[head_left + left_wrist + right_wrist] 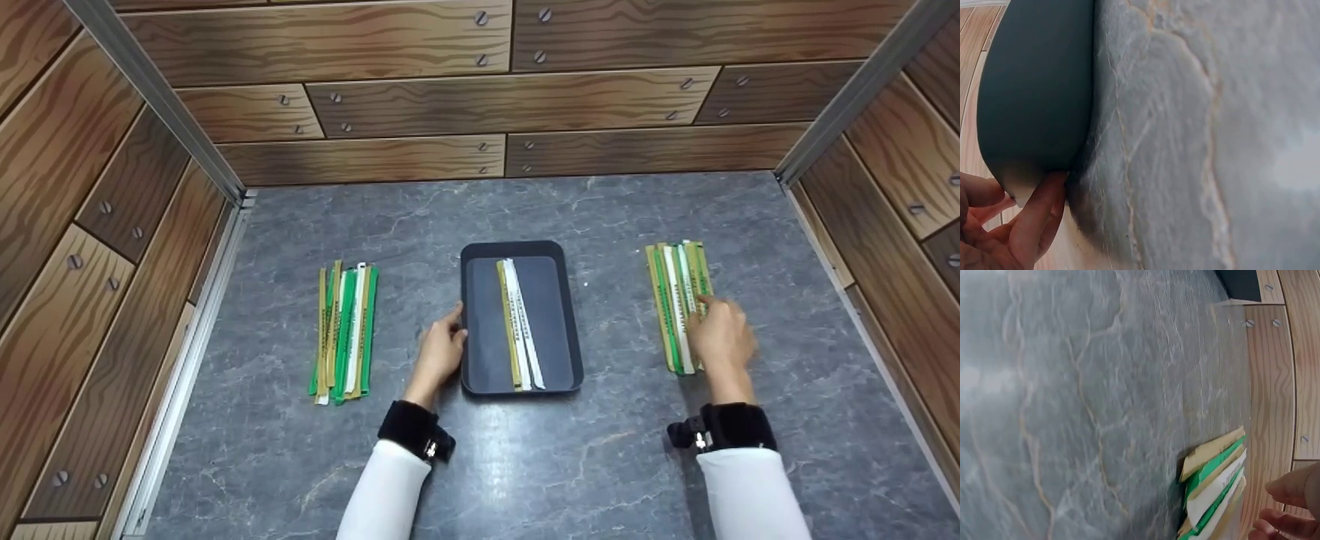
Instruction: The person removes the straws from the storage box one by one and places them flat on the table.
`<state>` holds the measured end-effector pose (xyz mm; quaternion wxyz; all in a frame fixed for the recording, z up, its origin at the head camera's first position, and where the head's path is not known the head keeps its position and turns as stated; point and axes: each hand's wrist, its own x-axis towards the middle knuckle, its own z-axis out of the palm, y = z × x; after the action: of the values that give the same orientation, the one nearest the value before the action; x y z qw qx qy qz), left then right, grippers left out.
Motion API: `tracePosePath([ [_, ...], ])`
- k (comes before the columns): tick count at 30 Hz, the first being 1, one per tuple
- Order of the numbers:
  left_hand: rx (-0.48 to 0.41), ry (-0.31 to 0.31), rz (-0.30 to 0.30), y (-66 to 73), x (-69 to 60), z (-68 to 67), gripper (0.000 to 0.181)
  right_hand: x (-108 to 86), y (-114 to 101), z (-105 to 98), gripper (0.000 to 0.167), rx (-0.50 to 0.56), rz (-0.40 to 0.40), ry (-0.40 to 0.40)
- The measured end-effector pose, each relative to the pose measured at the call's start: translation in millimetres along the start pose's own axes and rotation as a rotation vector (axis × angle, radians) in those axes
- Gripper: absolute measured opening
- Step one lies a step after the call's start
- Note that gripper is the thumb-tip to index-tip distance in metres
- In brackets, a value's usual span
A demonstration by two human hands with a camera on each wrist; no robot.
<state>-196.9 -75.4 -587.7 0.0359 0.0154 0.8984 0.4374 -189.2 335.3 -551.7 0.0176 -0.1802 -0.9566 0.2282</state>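
In the head view my left hand [441, 346] grips the left wall of a dark rectangular tray [576, 352], its thumb and fingers pinching the rim. The left wrist view shows the same pinch on the tray [1039, 84] from close by. A few slim wrapped sticks [517, 322], like paper-wrapped straws, lie lengthwise in the tray, gold and white. My right hand [724, 337] is at the right edge of a bundle of similar sticks [671, 300]. In the right wrist view thumb and fingers stand apart beside the bundle [1219, 489], with no stick visible between them.
Another bundle of green, gold and white wrapped sticks [349, 330] lies on the grey marbled tabletop [615, 465], left of the tray. Wood-patterned panels [420, 105] wall in the back and both sides, with metal rails [180, 315] along the edges.
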Motion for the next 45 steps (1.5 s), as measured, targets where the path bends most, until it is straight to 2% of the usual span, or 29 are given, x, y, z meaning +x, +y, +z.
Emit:
tracePosePath([
  [4, 0.006, 0.012, -0.001, 0.9, -0.1, -0.8, 0.051, -7.0, -13, 10, 0.037, 0.057, -0.102, 0.079],
  [9, 0.007, 0.014, 0.005, 0.8, -0.5, -1.4, 0.051, -20.5, -44, 30, 0.031, 0.137, -0.311, 0.108],
  [16, -0.022, 0.009, 0.001, 1.2, 0.8, -0.6, 0.052, -46.4, -100, 55, 0.029, 0.248, -0.587, 0.036],
  [22, -0.004, 0.018, 0.001, 1.1, 1.5, 0.5, 0.052, -63.9, -133, 81, 0.029, 0.281, -0.74, -0.082],
  [25, 0.0, 0.012, -0.007, 1.6, 1.3, 0.4, 0.052, -68.3, -141, 92, 0.031, 0.243, -0.767, -0.138],
  [31, 0.001, -0.005, -0.031, 2.4, 1.0, -0.2, 0.052, -73.3, -146, 105, 0.035, 0.104, -0.736, -0.193],
  [38, 0.001, 0.002, -0.031, 1.1, 1.0, 0.3, 0.053, -74.2, -146, 113, 0.038, 0.068, -0.714, -0.19],
  [45, -0.03, -0.004, -0.018, 1.1, -0.3, -0.1, 0.053, -75.0, -145, 116, 0.035, 0.072, -0.707, -0.146],
])
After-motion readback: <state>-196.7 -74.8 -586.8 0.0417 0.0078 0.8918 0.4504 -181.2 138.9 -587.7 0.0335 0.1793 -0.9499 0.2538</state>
